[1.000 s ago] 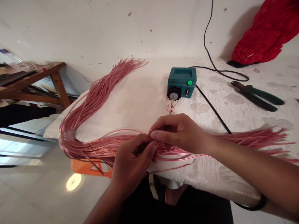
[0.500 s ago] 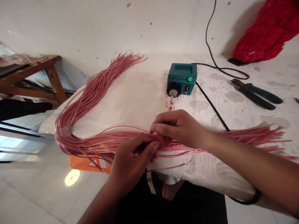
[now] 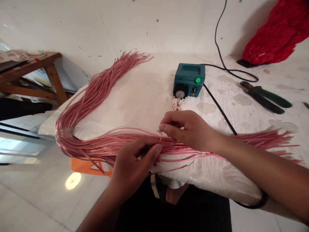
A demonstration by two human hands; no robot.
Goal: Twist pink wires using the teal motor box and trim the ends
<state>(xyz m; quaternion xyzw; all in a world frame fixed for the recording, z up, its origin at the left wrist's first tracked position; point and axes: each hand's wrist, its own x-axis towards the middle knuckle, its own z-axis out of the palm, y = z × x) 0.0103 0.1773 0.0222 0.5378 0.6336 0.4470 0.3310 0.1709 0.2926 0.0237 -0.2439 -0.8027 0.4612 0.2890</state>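
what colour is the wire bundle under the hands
The wire bundle is dusty pink, with shiny highlights; it shows best in the head view, the only one.

From head height, one camera faces forward and down, near the tabletop (image 3: 137,103), the lower left apparently blurry floor (image 3: 36,199).

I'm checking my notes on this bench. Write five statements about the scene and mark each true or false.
1. The pliers lie right of the teal box. True.
2. The left hand pinches a thin wire. True.
3. The right hand holds the pliers. False: it is beside that wire's bent tip.
4. The pink bundle bends back in a curve. True.
5. The box stands on the bundle. False: it stands apart from it.
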